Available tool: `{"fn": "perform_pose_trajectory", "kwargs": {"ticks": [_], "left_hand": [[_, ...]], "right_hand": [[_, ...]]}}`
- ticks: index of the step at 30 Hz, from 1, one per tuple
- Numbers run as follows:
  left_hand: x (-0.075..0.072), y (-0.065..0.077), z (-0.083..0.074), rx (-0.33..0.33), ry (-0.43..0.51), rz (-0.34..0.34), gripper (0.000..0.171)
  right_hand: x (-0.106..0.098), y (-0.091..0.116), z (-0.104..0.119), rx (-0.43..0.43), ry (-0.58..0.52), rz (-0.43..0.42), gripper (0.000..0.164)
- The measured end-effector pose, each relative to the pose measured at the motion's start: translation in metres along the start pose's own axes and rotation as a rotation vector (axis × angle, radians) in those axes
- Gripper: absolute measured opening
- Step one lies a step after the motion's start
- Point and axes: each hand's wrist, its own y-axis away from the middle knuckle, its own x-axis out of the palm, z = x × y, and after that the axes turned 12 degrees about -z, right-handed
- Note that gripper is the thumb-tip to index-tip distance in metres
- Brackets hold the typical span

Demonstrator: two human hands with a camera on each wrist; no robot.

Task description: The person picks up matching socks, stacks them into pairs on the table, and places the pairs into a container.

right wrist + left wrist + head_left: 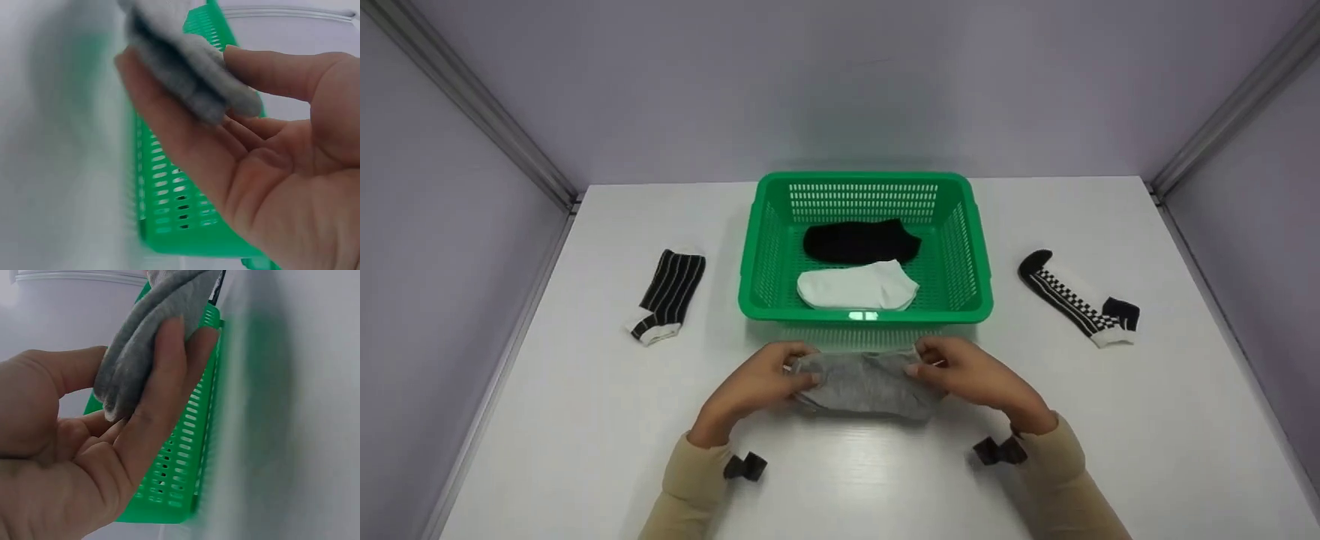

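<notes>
A grey sock [862, 384], folded flat, is stretched sideways between both hands in front of the basket. My left hand [765, 379] pinches its left end, thumb on the near face and fingers behind. In the left wrist view the folded layers of the grey sock [140, 349] sit between thumb and fingers. At the other end, my right hand [971, 375] grips the sock between thumb and fingers. The right wrist view shows that end of the sock [185, 73] as a thick fold. Behind it stands a green basket [866, 317] holding a black sock [861, 241] and a white sock [856, 286].
A black striped sock [671, 292] with white trim lies on the white table [585, 442] to the left. On the right lies a black-and-white checkered sock [1072, 296]. Pale panels [870, 90] close in the back and sides.
</notes>
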Motion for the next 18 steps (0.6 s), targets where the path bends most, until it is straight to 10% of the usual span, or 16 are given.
{"fn": "perform_pose_trajectory", "kwargs": {"ticks": [6,18], "left_hand": [[-0.018,-0.007,-0.033,0.038,0.116,0.055,0.027],[-0.060,-0.054,-0.078,0.036,0.058,-0.093,0.047]], "right_hand": [[-0.021,0.004,0.023,-0.044,-0.097,-0.044,0.026],[-0.052,-0.029,0.066,0.048,-0.205,-0.310,0.042]]}}
